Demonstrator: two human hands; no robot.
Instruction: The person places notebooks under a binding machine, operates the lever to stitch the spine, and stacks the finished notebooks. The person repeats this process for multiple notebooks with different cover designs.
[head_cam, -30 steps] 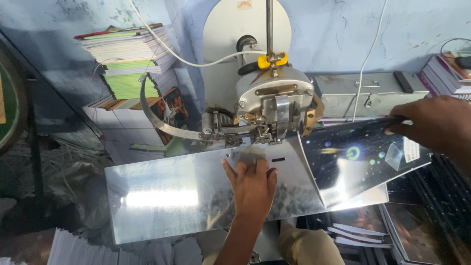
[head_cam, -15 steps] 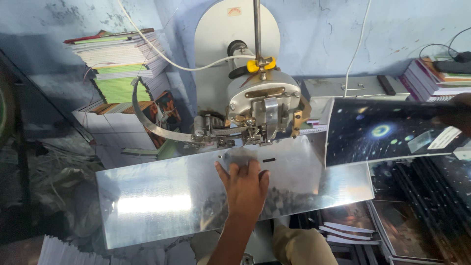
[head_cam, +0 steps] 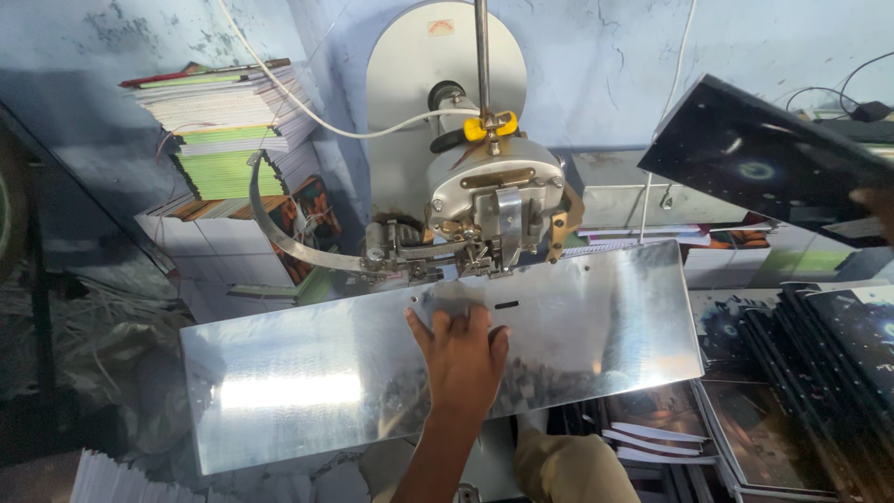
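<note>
Head camera view: the left hand (head_cam: 463, 359) lies flat, fingers spread and grasping nothing, on the shiny tilted steel work plate (head_cam: 596, 317), just below the grey round-headed stitching machine (head_cam: 494, 200). Off to the right of the machine, well apart from it, the right hand (head_cam: 875, 207) (only partly in frame) holds up a black glossy notebook cover with a galaxy print (head_cam: 759, 149). Stacks of dark notebooks (head_cam: 819, 354) sit below that cover.

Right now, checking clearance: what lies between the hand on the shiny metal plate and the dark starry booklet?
Head view: bare metal plate, then open air.
</note>
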